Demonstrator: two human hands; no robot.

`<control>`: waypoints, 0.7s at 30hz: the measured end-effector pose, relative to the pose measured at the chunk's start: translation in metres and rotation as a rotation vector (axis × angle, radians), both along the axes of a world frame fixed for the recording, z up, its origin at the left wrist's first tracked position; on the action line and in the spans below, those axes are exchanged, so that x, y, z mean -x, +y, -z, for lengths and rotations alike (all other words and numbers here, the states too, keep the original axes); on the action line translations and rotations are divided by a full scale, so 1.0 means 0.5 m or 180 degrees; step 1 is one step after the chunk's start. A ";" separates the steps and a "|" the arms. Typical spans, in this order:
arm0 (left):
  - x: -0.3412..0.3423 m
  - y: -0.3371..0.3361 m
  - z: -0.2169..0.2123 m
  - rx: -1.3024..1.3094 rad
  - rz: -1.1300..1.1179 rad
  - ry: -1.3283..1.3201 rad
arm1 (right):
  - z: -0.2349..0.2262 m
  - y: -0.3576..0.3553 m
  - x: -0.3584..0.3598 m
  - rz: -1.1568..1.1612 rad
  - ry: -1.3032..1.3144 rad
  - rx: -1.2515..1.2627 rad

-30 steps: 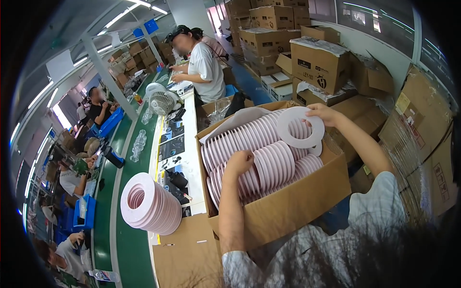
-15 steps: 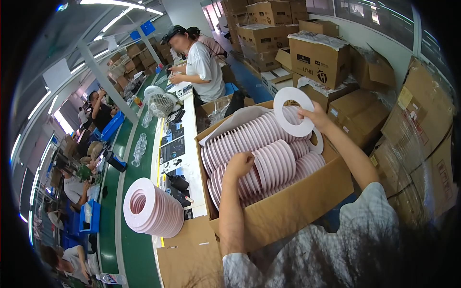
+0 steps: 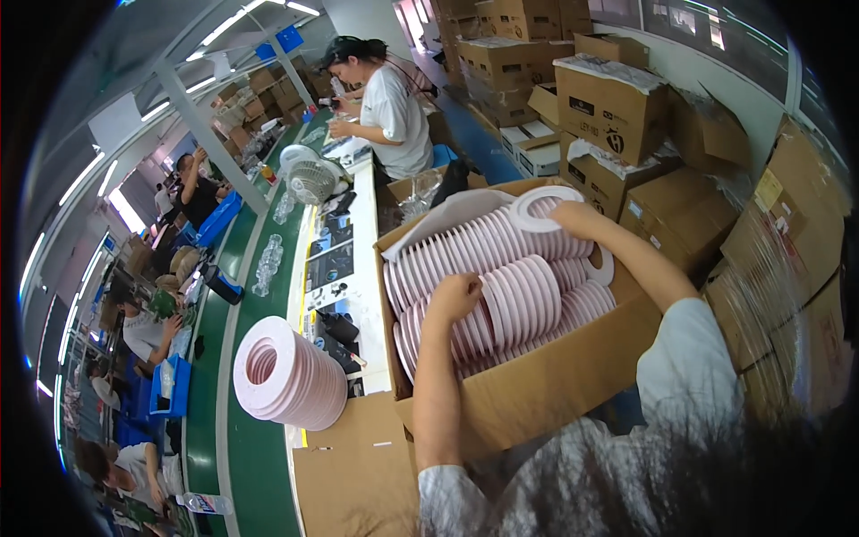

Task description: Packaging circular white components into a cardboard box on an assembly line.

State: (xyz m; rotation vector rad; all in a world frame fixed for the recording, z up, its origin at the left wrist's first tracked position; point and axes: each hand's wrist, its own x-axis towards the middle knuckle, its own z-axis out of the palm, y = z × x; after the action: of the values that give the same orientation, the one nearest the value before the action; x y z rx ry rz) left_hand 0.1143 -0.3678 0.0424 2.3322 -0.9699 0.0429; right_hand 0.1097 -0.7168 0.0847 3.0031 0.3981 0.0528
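An open cardboard box (image 3: pixel 546 385) in front of me holds rows of thin white-pink rings (image 3: pixel 519 295) standing on edge. My right hand (image 3: pixel 577 219) is closed on the edge of a flat white ring (image 3: pixel 535 211), which lies tilted over the far right rows. My left hand (image 3: pixel 458 295) is curled closed above the near rows, left of the middle. Whatever its fingers hold, if anything, is hidden. Left of the box, a stack of the same rings (image 3: pixel 291 371) stands at the edge of the green conveyor belt.
A white fan (image 3: pixel 310 176) and black items (image 3: pixel 338 327) are on the bench beside the green belt (image 3: pixel 246 452). A co-worker in a white shirt (image 3: pixel 394 116) stands beyond the box. Stacked cartons (image 3: pixel 608 107) fill the right side. Other people work across the belt.
My right hand has lowered the white ring from above the box onto the far right rows, and it now lies flatter. My left hand has stayed closed over the near rows.
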 end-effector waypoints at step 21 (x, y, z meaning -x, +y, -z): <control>-0.010 0.004 0.029 -0.0150 -0.0083 -0.0138 | 0.070 -0.047 -0.037 -0.0595 -0.2034 -0.0650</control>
State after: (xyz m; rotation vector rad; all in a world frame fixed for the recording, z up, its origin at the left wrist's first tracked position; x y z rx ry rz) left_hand 0.1191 -0.3658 0.0278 2.3963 -0.9715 0.0823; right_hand 0.1281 -0.7404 0.0496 2.8981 0.6147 1.0873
